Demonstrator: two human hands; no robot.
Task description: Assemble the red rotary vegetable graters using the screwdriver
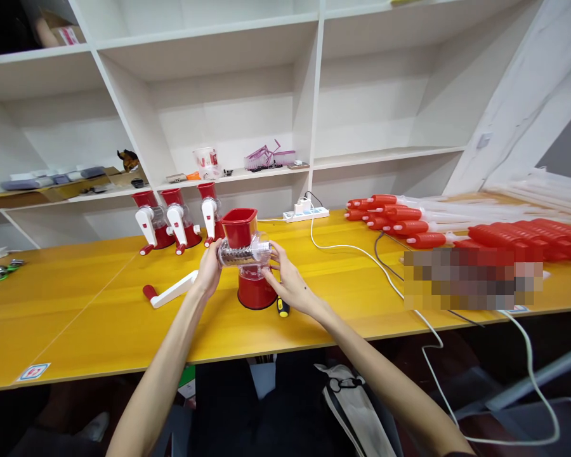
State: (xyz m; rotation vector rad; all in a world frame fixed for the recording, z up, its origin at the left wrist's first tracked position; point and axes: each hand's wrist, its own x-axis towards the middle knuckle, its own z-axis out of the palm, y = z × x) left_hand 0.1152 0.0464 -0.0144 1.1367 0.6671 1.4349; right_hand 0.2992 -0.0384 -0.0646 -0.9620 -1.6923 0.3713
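A red rotary grater [255,289] with a clear housing stands upright on the table, its metal drum [242,256] showing through the clear part. My left hand [211,270] holds the drum's open end at the left. On the other side, my right hand [288,279] has its fingers and thumb around the right end of the clear housing. A white crank handle [174,292] with a red knob lies loose to the left. Just behind the right side of the red base, a screwdriver [283,307] with a black and yellow handle is partly hidden.
Three similar graters with cranks [177,222] stand behind on the left. A white power strip [307,214] sits at the back, its cable [356,247] crossing the table rightward. Several red-handled clear tubes [423,228] are piled right. White shelves [247,168] line the wall.
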